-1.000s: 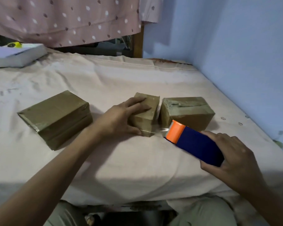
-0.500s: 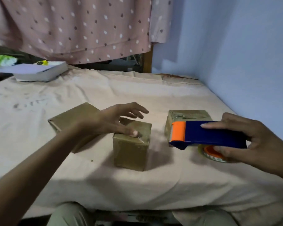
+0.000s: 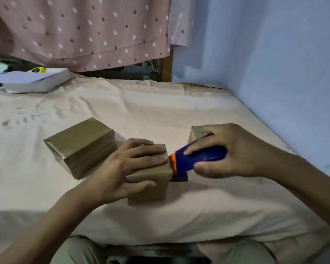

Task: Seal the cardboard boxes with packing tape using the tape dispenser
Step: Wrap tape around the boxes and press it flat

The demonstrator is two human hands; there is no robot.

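— Both hands are closing in: the tape dispenser (image 3: pixel 195 159), apart half a second ago, is now touching the small box (image 3: pixel 151 180).

— Grips?

— Left hand (image 3: pixel 130 168) is clasping that box on the bed (image 3: pixel 160 111); right hand (image 3: pixel 234 149) is clenching the dispenser beside it.

Pretty plain room: a bed with a peach-pink bedsheet (image 3: pixel 141 111) fills most of the view, a bit smudged on the left side. Pale blue wall (image 3: pixel 274 63) runs along the right and meets the corner by a wooden post (image 3: pixel 167 67). A pink polka-dot curtain (image 3: pixel 84 29) hangs across the back. Light is soft and dim, nothing harsh.
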